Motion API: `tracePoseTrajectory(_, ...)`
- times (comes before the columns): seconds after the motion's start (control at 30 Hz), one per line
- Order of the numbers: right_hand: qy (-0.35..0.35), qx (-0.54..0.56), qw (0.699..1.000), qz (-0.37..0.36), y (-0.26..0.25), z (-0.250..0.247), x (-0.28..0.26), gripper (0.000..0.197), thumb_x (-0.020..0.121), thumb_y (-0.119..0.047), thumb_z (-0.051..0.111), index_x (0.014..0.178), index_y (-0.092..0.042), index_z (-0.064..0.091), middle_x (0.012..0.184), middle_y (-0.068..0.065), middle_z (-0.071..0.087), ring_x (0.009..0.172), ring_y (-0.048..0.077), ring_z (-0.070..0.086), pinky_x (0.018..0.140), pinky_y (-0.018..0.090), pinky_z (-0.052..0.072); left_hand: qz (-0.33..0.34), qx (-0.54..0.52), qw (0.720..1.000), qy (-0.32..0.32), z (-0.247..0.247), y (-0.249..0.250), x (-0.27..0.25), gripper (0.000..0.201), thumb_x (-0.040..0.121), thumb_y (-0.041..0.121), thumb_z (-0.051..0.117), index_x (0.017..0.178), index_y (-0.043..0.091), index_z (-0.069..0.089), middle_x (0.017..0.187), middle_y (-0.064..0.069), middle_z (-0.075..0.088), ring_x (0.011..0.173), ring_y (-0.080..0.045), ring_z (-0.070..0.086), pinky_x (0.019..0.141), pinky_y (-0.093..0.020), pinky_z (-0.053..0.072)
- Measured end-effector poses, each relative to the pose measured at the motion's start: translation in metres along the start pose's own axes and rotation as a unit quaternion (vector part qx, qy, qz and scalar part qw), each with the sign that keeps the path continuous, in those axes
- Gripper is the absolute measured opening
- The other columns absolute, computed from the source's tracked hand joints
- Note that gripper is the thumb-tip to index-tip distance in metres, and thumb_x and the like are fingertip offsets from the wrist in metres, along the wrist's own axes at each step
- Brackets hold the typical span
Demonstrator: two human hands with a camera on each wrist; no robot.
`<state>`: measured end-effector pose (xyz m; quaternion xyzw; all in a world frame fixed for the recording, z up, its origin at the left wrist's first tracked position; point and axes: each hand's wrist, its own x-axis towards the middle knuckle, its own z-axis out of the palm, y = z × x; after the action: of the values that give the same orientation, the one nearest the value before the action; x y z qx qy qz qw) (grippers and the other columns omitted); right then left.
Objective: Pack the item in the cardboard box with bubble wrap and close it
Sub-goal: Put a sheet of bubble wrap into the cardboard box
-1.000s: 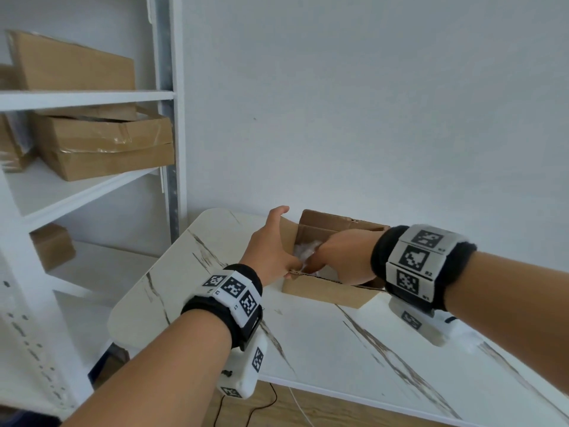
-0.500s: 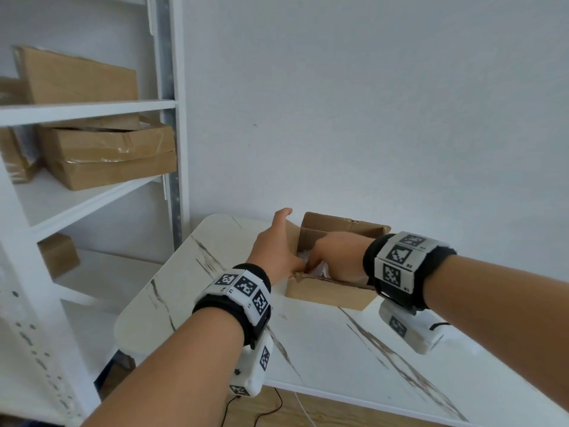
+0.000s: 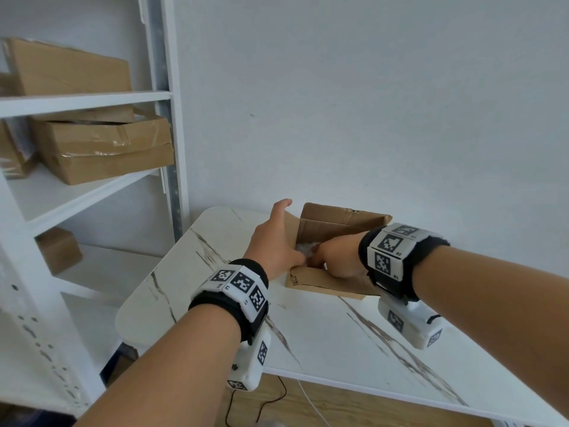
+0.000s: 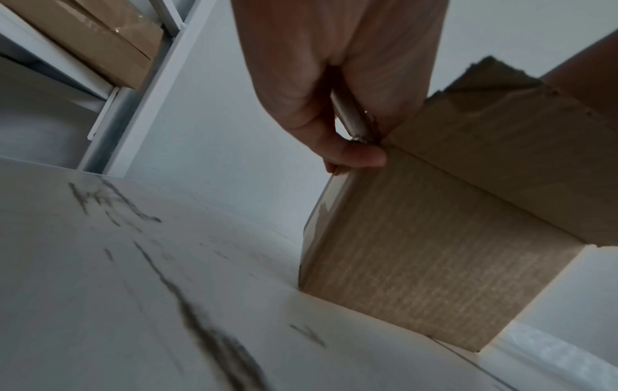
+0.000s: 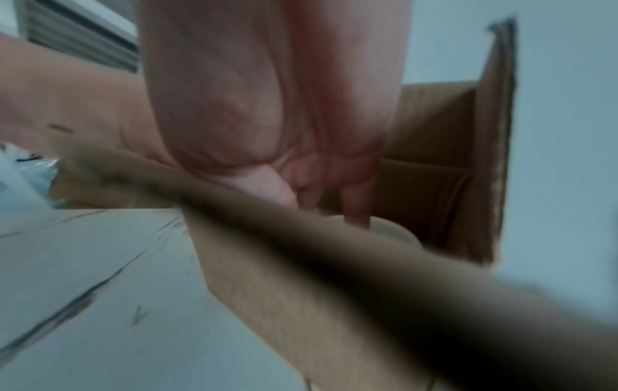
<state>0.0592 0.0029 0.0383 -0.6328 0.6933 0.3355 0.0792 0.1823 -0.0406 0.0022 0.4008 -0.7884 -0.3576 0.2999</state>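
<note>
An open cardboard box stands on the white marble-look table, its back flap upright. My left hand grips the box's left wall, thumb stretched along the flap. In the left wrist view the hand pinches the cardboard box at its top corner. My right hand reaches down inside. Its fingertips touch a pale round item; a grip is not visible. A bit of bubble wrap shows between the hands, and bubble wrap lies at the left in the right wrist view.
A white shelf unit stands left of the table, with other taped cardboard boxes on it. The wall is right behind the box. A dark cable hangs below the table's front edge.
The right hand has sunk a little deeper into the box. The left hand stays on the box's left wall. The head view has tilted slightly.
</note>
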Motion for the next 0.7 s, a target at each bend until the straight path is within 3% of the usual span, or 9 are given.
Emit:
tracePoseTrajectory(0.07,0.010,0.033,0.999,-0.020,0.003,0.004,0.002,0.042,0.103,-0.008,0.029,0.144,0.001,0.035,0.149,0.013,0.037,0.139,0.027,0.033,0.113,0.028,0.020,0.002,-0.001,1.000,-0.002,0.000,0.000,-0.001,0.099,0.070,0.004,0.073,0.146,0.035,0.018,0.098,-0.003,0.055,0.079,-0.018,0.055,0.066,-0.026,0.045)
tracePoseTrajectory(0.2,0.053,0.102,0.993,-0.014,-0.002,0.001,-0.013,0.039,0.100,-0.014,0.038,0.138,-0.017,0.050,0.141,0.004,0.050,0.130,0.023,0.046,0.113,0.034,0.030,-0.001,-0.004,1.000,0.007,0.001,0.000,0.000,0.098,0.069,0.004,0.072,0.146,0.034,0.019,0.089,-0.001,0.054,0.074,-0.015,0.054,0.064,-0.026,0.047)
tracePoseTrajectory(0.3,0.158,0.089,0.982,-0.046,0.000,-0.004,-0.027,0.036,0.094,-0.014,0.048,0.123,-0.028,0.064,0.121,-0.003,0.064,0.109,0.021,0.058,0.095,0.031,0.046,0.002,0.004,1.000,0.013,0.001,0.001,-0.001,0.097,0.069,0.003,0.072,0.146,0.032,0.020,0.086,-0.001,0.055,0.080,-0.021,0.056,0.068,-0.029,0.048)
tracePoseTrajectory(0.4,0.176,0.069,0.980,-0.058,0.001,-0.004,-0.031,0.034,0.095,-0.018,0.048,0.119,-0.034,0.065,0.102,-0.008,0.066,0.091,0.017,0.055,0.082,0.028,0.045,0.005,0.005,1.000,0.020,0.001,0.002,-0.001,0.097,0.070,0.005,0.073,0.147,0.031,0.021,0.087,-0.001,0.054,0.084,-0.021,0.056,0.071,-0.028,0.048)
tracePoseTrajectory(0.43,0.153,0.070,0.984,-0.055,0.000,-0.004,-0.030,0.035,0.096,-0.017,0.045,0.122,-0.034,0.063,0.102,-0.007,0.065,0.095,0.018,0.056,0.085,0.029,0.046,0.004,0.004,1.000,0.021,0.002,0.001,-0.001,0.097,0.069,0.006,0.074,0.146,0.032,0.021,0.085,0.000,0.054,0.082,-0.020,0.056,0.070,-0.028,0.047)
tracePoseTrajectory(0.57,0.088,0.154,0.983,-0.043,0.002,0.004,-0.025,0.040,0.100,-0.014,0.038,0.132,-0.030,0.056,0.133,-0.005,0.057,0.122,0.021,0.051,0.110,0.035,0.036,-0.004,0.001,1.000,0.021,0.003,0.001,-0.001,0.096,0.069,0.006,0.072,0.145,0.034,0.021,0.083,0.002,0.053,0.075,-0.016,0.055,0.064,-0.025,0.044)
tracePoseTrajectory(0.7,0.111,0.184,0.976,-0.043,0.005,0.006,-0.022,0.048,0.095,-0.006,0.039,0.128,-0.034,0.060,0.130,-0.006,0.060,0.117,0.020,0.054,0.105,0.031,0.040,-0.020,0.002,1.000,0.018,0.002,0.004,0.002,0.096,0.070,0.005,0.072,0.146,0.032,0.020,0.087,0.000,0.054,0.076,-0.018,0.056,0.065,-0.026,0.046)
